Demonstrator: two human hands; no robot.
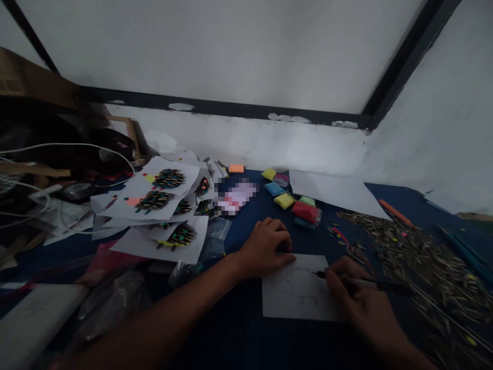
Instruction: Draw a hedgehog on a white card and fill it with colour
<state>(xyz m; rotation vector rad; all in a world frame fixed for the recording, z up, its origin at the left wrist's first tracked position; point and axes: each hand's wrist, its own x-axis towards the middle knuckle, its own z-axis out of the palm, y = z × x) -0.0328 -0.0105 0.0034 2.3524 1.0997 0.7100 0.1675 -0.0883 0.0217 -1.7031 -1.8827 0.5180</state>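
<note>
My right hand [356,290] is closed around a dark pen [362,282], its tip touching a small white sheet of paper [288,307]. On that sheet is a faint line drawing, a rounded outline with a jagged upper edge. My left hand [265,249] rests at the sheet's upper left corner. Its fingers are curled in with nothing in them, and the thumb lies on the paper's edge. To the left, stacked white sheets [127,244] carry hedgehog-like figures [169,178] covered in striped seeds with coloured heads and feet.
Striped sunflower seeds [427,262] spread over the blue table at right, near an orange-handled tool [396,212]. Small coloured packets [285,200] and a blank sheet [331,191] lie toward the wall. Plastic bags [115,303], a white box [38,318] and cables [77,144] crowd the left.
</note>
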